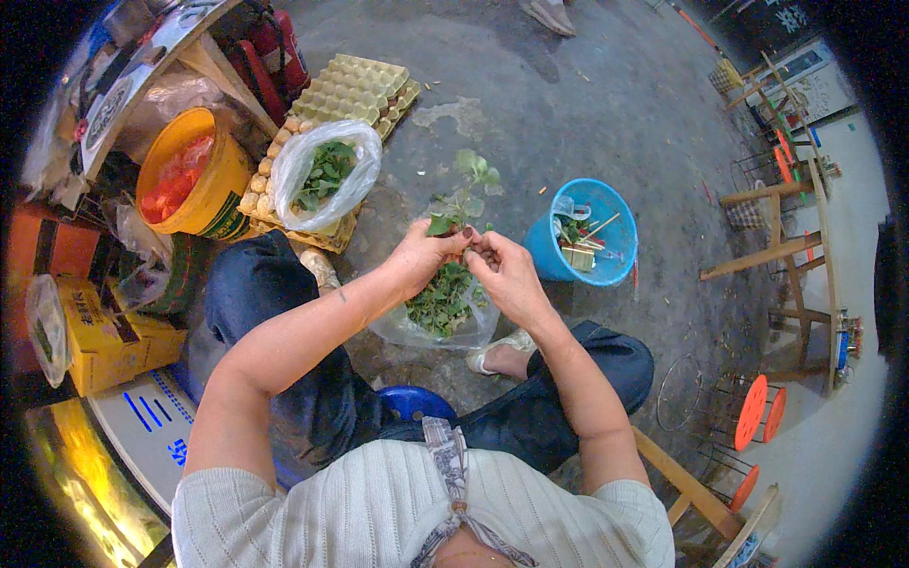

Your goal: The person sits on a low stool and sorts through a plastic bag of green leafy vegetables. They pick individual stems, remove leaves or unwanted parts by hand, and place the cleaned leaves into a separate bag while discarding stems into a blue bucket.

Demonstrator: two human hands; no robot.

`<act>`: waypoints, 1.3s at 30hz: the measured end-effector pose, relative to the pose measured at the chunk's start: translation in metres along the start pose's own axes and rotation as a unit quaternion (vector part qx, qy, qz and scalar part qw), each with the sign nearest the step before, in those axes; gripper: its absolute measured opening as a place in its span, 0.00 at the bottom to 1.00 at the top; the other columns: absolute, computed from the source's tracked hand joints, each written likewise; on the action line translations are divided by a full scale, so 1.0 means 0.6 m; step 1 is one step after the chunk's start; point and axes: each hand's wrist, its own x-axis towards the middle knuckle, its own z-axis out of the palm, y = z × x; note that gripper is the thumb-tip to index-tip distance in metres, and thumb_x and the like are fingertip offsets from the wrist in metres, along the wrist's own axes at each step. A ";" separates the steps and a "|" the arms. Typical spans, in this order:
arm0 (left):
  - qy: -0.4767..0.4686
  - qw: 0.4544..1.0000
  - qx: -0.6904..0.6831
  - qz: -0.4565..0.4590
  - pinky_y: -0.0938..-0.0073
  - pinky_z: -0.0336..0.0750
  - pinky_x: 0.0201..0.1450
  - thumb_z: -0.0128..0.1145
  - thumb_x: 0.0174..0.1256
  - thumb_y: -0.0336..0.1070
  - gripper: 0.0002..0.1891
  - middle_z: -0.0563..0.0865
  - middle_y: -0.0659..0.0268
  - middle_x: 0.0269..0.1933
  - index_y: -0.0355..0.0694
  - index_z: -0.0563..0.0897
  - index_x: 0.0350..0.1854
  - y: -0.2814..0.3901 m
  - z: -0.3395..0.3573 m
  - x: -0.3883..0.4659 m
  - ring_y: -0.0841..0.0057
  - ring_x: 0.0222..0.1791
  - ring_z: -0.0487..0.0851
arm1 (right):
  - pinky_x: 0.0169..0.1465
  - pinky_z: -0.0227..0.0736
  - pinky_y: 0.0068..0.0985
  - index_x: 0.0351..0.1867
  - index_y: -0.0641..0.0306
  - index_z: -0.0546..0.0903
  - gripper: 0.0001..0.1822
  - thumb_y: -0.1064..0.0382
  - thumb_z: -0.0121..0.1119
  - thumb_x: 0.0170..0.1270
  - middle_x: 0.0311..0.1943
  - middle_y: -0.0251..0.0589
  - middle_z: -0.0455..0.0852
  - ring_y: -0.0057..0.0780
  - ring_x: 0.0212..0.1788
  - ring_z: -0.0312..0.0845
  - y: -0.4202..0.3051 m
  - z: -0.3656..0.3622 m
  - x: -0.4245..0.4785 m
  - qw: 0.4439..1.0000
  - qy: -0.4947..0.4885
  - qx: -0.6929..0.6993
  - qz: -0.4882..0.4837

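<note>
Both hands meet above a plastic bag of leafy greens [442, 302] on the floor between the feet. My left hand [426, 255] grips a leafy green sprig [461, 206], whose leaves extend away from me past the fingers. My right hand [503, 266] pinches at the lower part of the same sprig, with its fingertips close to the left thumb. Beyond my left hand, an open clear plastic bag [366, 167] with more green leaves [327, 174] rests on egg trays. A blue plastic bin [600, 273] holding sticks, scraps and green bits stands to the right.
Stacked egg trays [348, 82] hold some eggs on the left. Beside them stand a yellow bucket [231, 192] with red plastic inside and a fire extinguisher [284, 53]. A cardboard box [92, 334] is at far left. Wooden tables and orange stools [750, 412] line the right. Another person's shoe [550, 15] shows at the top.
</note>
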 end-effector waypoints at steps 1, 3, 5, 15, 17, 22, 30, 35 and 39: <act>0.007 1.000 0.009 -0.008 0.74 0.75 0.41 0.62 0.63 0.33 0.08 0.85 0.63 0.38 0.35 0.81 0.40 0.002 0.002 -0.001 0.75 0.37 0.82 | 0.33 0.69 0.27 0.34 0.71 0.79 0.11 0.62 0.60 0.60 0.25 0.45 0.79 0.30 0.26 0.75 0.004 -0.002 0.000 1.000 -0.010 -0.009 0.006; 0.023 0.999 0.026 -0.023 0.73 0.75 0.42 0.62 0.62 0.33 0.08 0.85 0.63 0.38 0.35 0.81 0.39 0.007 0.007 -0.006 0.75 0.37 0.82 | 0.32 0.70 0.27 0.34 0.71 0.79 0.11 0.62 0.61 0.59 0.24 0.43 0.80 0.28 0.25 0.75 0.003 -0.008 -0.001 0.998 -0.036 -0.037 0.027; 0.029 0.999 0.031 -0.022 0.73 0.74 0.41 0.62 0.63 0.34 0.09 0.85 0.64 0.38 0.35 0.81 0.39 0.006 0.007 -0.009 0.75 0.37 0.81 | 0.32 0.70 0.25 0.34 0.70 0.80 0.11 0.61 0.61 0.59 0.23 0.41 0.80 0.25 0.25 0.75 0.009 -0.010 0.000 0.997 -0.059 -0.003 0.055; 0.017 0.999 0.047 -0.003 0.75 0.72 0.41 0.63 0.63 0.43 0.15 0.84 0.67 0.37 0.35 0.82 0.41 0.011 0.002 -0.005 0.77 0.37 0.79 | 0.25 0.64 0.15 0.37 0.68 0.82 0.12 0.60 0.64 0.61 0.26 0.34 0.84 0.15 0.25 0.77 0.021 -0.011 0.002 0.957 -0.015 0.265 0.121; 0.043 0.999 0.020 0.004 0.77 0.72 0.39 0.63 0.63 0.41 0.13 0.83 0.68 0.35 0.35 0.82 0.41 0.015 0.011 -0.006 0.79 0.34 0.77 | 0.25 0.64 0.14 0.37 0.68 0.82 0.12 0.59 0.64 0.62 0.27 0.35 0.84 0.16 0.24 0.77 0.017 -0.007 0.000 0.946 0.012 0.295 0.134; 0.037 0.998 0.036 0.028 0.78 0.71 0.38 0.65 0.61 0.40 0.13 0.83 0.69 0.34 0.36 0.83 0.41 0.007 0.002 -0.002 0.81 0.32 0.76 | 0.26 0.67 0.16 0.39 0.69 0.81 0.11 0.61 0.62 0.63 0.29 0.37 0.85 0.18 0.26 0.79 0.028 0.011 0.000 0.903 0.043 0.393 0.167; 0.080 0.994 0.043 0.063 0.78 0.71 0.36 0.65 0.61 0.40 0.11 0.82 0.71 0.31 0.37 0.85 0.37 0.004 0.011 -0.008 0.82 0.30 0.75 | 0.30 0.70 0.17 0.43 0.70 0.79 0.11 0.66 0.61 0.63 0.31 0.36 0.84 0.19 0.28 0.79 0.042 0.026 0.000 0.930 0.038 0.349 0.109; 0.053 0.994 0.059 0.076 0.76 0.71 0.38 0.65 0.61 0.41 0.12 0.84 0.69 0.35 0.37 0.83 0.39 0.004 -0.005 -0.001 0.81 0.32 0.76 | 0.30 0.70 0.17 0.41 0.69 0.80 0.10 0.65 0.62 0.63 0.29 0.34 0.83 0.19 0.28 0.79 0.030 0.019 -0.002 0.937 -0.014 0.323 0.130; 0.068 0.994 0.046 0.071 0.76 0.71 0.37 0.65 0.61 0.41 0.13 0.85 0.68 0.36 0.37 0.83 0.39 0.005 0.001 -0.003 0.80 0.34 0.78 | 0.29 0.69 0.17 0.40 0.68 0.80 0.10 0.62 0.62 0.63 0.29 0.34 0.83 0.18 0.28 0.79 0.024 0.020 -0.006 0.940 -0.045 0.312 0.129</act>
